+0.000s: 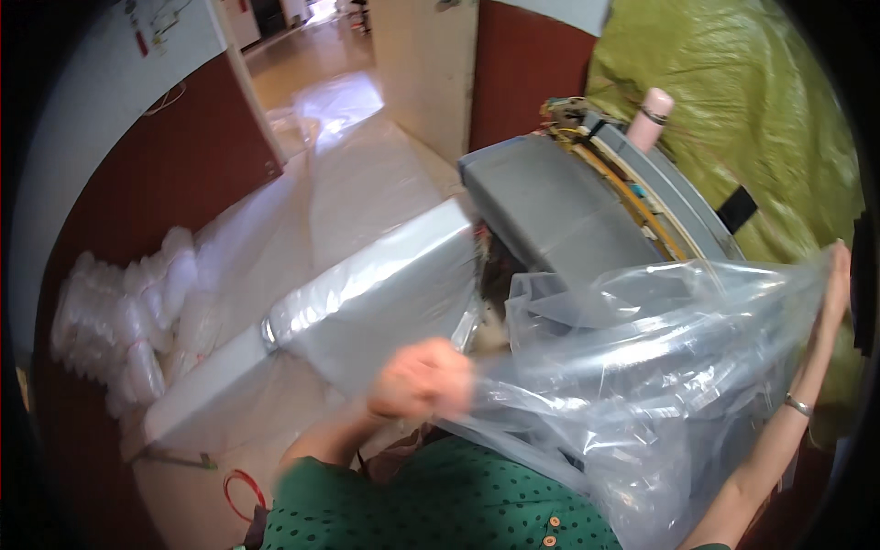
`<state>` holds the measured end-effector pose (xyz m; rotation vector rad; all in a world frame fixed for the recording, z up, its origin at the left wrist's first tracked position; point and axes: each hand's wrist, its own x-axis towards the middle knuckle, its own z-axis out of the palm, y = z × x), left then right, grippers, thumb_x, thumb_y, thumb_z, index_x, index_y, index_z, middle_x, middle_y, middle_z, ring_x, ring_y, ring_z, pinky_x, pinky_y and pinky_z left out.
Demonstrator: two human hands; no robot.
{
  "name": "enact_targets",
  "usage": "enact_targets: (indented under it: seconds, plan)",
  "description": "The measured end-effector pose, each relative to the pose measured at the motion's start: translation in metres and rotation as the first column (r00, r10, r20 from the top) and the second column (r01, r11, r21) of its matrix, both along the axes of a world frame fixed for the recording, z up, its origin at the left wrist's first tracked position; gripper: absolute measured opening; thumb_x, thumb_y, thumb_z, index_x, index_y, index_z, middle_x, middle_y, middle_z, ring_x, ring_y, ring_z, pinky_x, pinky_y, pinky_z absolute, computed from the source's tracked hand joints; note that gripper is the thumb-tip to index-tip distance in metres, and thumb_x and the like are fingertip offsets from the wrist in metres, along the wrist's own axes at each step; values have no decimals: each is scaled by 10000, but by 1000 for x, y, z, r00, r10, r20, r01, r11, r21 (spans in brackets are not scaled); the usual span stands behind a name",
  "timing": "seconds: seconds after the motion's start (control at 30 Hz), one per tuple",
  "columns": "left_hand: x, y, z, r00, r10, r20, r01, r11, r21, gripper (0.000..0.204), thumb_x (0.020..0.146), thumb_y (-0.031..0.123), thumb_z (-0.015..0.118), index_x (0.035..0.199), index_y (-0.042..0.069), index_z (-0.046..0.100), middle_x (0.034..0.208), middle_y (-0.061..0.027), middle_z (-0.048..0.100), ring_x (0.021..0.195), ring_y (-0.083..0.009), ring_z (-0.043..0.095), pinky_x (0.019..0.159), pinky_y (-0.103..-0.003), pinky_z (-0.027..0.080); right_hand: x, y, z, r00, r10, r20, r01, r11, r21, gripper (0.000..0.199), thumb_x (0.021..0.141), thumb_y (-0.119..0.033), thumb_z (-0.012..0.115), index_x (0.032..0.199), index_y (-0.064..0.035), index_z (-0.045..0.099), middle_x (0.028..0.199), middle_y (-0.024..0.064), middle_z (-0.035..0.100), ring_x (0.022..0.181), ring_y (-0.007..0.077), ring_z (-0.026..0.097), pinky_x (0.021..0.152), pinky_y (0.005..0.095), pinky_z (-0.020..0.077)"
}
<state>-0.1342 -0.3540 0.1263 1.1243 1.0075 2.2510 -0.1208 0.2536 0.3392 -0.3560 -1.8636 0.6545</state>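
Observation:
A large clear plastic sheet (642, 367) stretches across the right half of the view, bunched and creased with bright reflections. My left hand (422, 378), slightly smeared by motion, is a fist in front of my body with the sheet's gathered left end running from it. Far out at the right, my right hand (838, 273) grips the sheet's upper right corner; a bracelet circles that wrist. Beneath and behind the sheet stands a grey machine (550, 202) with a curved top rail. On the left lies a long pale block (376, 266) wrapped in shiny clear film.
Bundles of clear plastic bags (128, 321) lie against the left wall. A red ring (243, 495) rests on the floor nearby. A pink bottle (649, 119) and a black flat object (736, 210) sit by the yellow-green tarp (715, 92). Beyond is an open doorway (312, 55).

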Motion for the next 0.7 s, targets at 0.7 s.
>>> enact_targets:
  seconds: [0.7]
  plan:
    - [25, -361, -251, -77, 595, -800, -332, -772, -542, 98, 772, 67, 571, 824, -4, 615, 905, -147, 622, 887, -255, 565, 758, -341, 439, -125, -175, -272, 718, 642, 270, -357, 672, -649, 255, 909, -289, 520, 749, -92, 546, 627, -55, 434, 552, 41, 341, 515, 193, 257]
